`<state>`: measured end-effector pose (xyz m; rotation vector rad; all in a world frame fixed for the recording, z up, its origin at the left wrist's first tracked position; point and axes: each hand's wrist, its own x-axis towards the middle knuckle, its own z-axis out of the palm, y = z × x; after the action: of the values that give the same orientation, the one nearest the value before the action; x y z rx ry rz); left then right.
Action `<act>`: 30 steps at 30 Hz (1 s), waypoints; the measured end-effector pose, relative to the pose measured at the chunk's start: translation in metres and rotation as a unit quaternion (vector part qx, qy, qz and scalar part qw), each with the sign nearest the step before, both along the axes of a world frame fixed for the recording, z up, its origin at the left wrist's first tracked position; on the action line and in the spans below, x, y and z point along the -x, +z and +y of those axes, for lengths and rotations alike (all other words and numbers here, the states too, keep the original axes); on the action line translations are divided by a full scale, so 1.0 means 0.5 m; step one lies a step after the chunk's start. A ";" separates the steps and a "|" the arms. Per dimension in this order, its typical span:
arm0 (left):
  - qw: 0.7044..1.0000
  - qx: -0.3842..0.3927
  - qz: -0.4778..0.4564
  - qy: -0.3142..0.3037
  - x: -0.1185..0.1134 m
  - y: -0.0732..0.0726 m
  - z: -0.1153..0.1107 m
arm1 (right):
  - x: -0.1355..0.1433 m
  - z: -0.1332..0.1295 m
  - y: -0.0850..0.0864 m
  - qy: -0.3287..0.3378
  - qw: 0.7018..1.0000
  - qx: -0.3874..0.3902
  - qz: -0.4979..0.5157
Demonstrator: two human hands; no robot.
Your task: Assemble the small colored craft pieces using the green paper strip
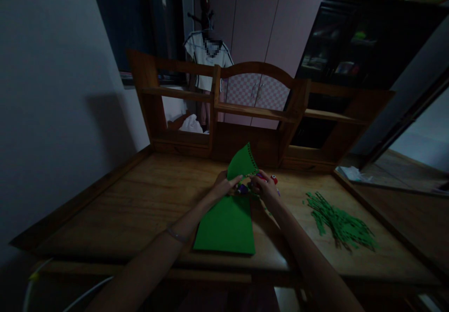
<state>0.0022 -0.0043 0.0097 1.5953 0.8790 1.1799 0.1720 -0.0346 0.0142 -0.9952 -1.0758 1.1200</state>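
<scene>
A green sheet [242,162] with a row of small notches or holes along its right edge stands raised above the desk. My left hand [225,185] is closed on its lower left part. My right hand [264,184] is closed at its lower right corner, with thin green bits between the two hands. Below them a flat green sheet or stack [226,225] lies near the front edge of the desk. Small purple and red items [274,179] show around my fingers, partly hidden and too dim to make out.
A pile of thin green strips [338,223] lies on the right of the wooden desk [140,209]. A wooden shelf unit [256,111] stands along the back edge. Beyond it a white shirt [210,54] hangs on a rack.
</scene>
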 end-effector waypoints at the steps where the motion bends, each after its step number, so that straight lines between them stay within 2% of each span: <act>1: 1.000 0.003 -0.003 0.001 0.000 0.001 -0.001 | 0.000 -0.001 0.001 -0.001 1.000 -0.001 -0.005; 9: 0.999 -0.005 0.037 0.015 0.002 0.004 0.000 | -0.001 -0.005 0.003 -0.009 1.000 0.007 -0.015; 19: 0.999 -0.015 0.041 0.028 0.001 -0.011 0.010 | -0.005 0.011 -0.006 -0.031 0.999 0.019 0.021; 26: 1.000 -0.005 0.006 0.028 -0.003 -0.009 0.010 | -0.011 0.010 -0.008 -0.011 1.000 0.022 0.008; 30: 1.000 -0.004 0.000 0.006 -0.003 -0.005 0.006 | -0.006 0.003 -0.003 0.005 1.000 0.018 -0.020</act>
<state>0.0036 -0.0011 0.0071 1.5979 0.8863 1.1946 0.1750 -0.0330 0.0126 -1.0455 -1.0978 1.1352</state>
